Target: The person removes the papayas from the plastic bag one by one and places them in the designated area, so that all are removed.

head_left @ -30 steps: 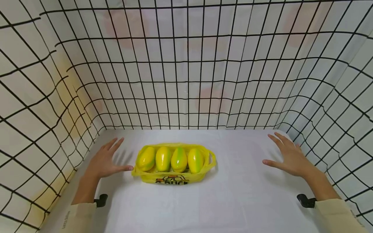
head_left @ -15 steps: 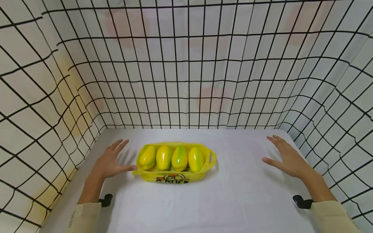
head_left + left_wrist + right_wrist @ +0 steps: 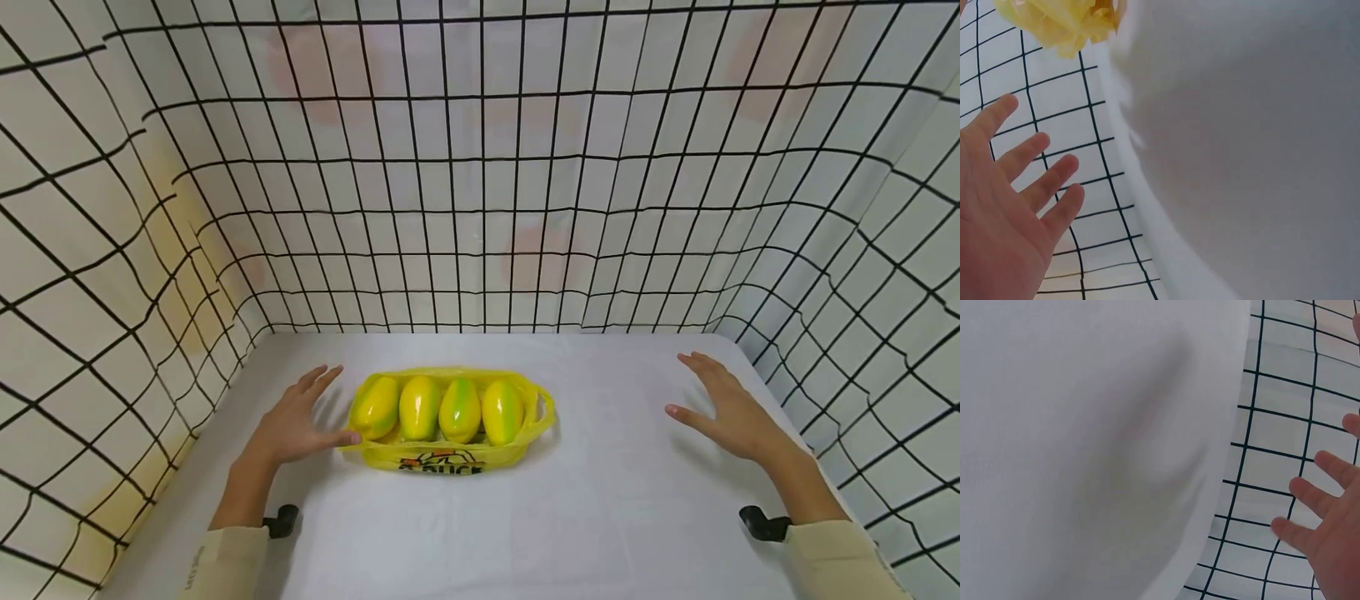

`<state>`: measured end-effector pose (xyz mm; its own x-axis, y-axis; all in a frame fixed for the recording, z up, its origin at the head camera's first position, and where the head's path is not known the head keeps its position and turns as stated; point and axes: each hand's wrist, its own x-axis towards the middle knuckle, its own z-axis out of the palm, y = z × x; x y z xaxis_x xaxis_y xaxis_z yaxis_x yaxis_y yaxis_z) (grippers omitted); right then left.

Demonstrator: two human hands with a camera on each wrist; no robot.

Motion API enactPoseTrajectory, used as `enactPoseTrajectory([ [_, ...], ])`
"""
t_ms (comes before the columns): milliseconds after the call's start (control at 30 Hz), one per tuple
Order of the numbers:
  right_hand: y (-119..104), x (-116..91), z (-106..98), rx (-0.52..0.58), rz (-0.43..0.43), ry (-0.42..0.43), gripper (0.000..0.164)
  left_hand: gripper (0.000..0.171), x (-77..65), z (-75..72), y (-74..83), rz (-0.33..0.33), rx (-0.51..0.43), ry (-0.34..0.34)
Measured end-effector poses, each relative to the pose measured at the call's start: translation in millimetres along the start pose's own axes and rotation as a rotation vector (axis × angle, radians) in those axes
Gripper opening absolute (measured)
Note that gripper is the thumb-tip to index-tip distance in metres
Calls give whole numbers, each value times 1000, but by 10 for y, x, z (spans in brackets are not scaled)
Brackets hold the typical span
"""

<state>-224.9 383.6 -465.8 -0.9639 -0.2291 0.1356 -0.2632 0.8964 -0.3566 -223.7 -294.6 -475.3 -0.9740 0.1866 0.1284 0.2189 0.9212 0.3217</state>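
Observation:
A yellow plastic bag [image 3: 498,457] with a printed duck design lies in the middle left of the head view, its handle loop at the right end. Several shiny yellow-green mangoes [image 3: 420,408] sit in a row in its opening. Just left of the bag is my left hand [image 3: 288,429], fingers spread, its thumb tip overlapping the bag's left end in the head view; contact cannot be told. A crumpled part of the bag [image 3: 1072,25] tops the left wrist view, beyond the spread fingers. My right hand [image 3: 731,421] hovers at the far right with straight fingers, holding nothing.
A white cloth-covered table [image 3: 570,517] spreads under everything. Black wire grid panels [image 3: 480,208] backed with white cloth stand along the back and both sides, with the right panel [image 3: 1272,450] close behind my right hand.
My left hand has moved right, closer to the bag's left end. The right hand has drifted slightly left. Bag and mangoes look unmoved.

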Motion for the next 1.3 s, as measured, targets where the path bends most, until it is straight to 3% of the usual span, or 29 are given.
enactPoseTrajectory([
  [300,-173,61,39,66,-32,44,91,116,77,105,81,8,-31,-26],
  [700,-491,249,155,125,-58,50,90,115,73,170,122,11,-88,-43],
  [1300,-1029,407,415,284,-73,-7,81,108,108,261,216,1,-192,-74],
])
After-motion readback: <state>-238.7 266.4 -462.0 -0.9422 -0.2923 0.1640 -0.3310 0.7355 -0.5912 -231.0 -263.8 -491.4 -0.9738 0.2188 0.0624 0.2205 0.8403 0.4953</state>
